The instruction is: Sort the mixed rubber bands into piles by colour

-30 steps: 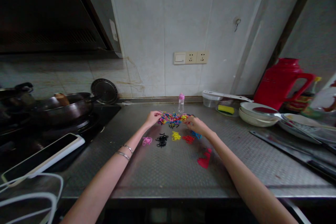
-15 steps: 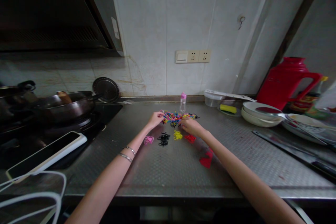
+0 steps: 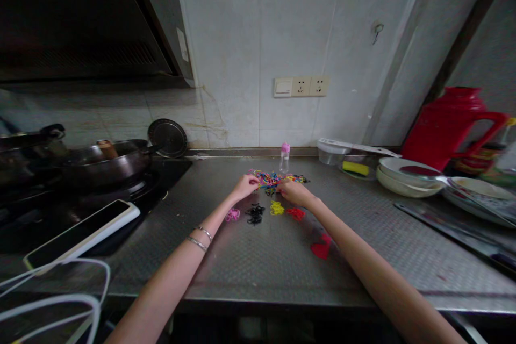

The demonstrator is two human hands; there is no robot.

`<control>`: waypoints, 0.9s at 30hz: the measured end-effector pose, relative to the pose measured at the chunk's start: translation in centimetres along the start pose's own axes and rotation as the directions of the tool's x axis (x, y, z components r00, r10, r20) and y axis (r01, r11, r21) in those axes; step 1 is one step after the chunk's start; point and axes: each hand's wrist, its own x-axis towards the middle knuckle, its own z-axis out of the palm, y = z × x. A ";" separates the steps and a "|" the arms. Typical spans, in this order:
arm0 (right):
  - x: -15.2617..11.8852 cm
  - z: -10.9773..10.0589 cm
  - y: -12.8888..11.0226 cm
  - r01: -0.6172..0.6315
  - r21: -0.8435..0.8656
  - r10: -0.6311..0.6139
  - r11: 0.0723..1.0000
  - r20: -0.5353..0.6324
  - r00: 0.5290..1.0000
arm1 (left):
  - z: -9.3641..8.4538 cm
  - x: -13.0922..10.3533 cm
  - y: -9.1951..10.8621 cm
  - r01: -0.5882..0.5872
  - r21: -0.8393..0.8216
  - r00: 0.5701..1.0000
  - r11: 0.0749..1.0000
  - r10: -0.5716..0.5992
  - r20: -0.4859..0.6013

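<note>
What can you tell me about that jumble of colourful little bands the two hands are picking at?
The mixed pile of bands is a loose tangle of tiny thin loops, rubbery in look, in yellow, blue, pink, red and black. It lies flat on the steel counter, just in front of a small clear bottle with a pink cap. The left hand pinches its left edge; the right hand touches its near right side. Small single-colour heaps lie nearer the person.

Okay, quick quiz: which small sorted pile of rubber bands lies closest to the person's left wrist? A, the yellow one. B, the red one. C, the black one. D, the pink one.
D: the pink pile lies right beside the left hand, with black, yellow and red farther right.
</note>
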 end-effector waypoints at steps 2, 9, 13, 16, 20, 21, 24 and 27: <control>-0.2 0.2 0.2 0.007 0.037 -0.006 0.999 -0.026 1.000 | -0.1 0.0 -0.1 0.002 -0.008 1.000 1.000 -0.002 -0.005; -0.4 0.2 -0.9 0.105 0.246 -0.048 0.964 -0.228 0.972 | -1.5 0.1 -0.6 0.086 -0.099 0.990 0.991 -0.096 -0.101; -0.1 -0.1 -2.8 0.189 0.331 -0.086 0.925 -0.301 0.950 | -2.2 0.1 -0.9 0.133 -0.100 0.980 0.986 -0.146 -0.134; 0.1 0.0 -4.3 0.266 0.354 -0.145 0.896 -0.333 0.932 | -2.6 0.0 -1.1 0.150 -0.070 0.978 0.986 -0.158 -0.136; 0.3 0.7 -5.9 0.353 0.368 -0.231 0.861 -0.334 0.914 | -2.7 -0.2 -1.4 0.123 0.020 0.984 0.992 -0.120 -0.133; 0.4 0.9 -6.3 0.372 0.370 -0.253 0.851 -0.330 0.909 | -2.7 -0.2 -1.4 0.112 0.045 0.987 0.993 -0.106 -0.124; 0.4 1.1 -6.8 0.410 0.378 -0.293 0.830 -0.330 0.897 | -2.6 -0.4 -1.3 0.058 0.097 0.998 0.994 -0.055 -0.038; 0.3 0.8 -6.3 0.394 0.382 -0.259 0.836 -0.356 0.898 | -2.2 -0.6 -1.1 0.010 0.178 0.997 0.984 -0.024 0.077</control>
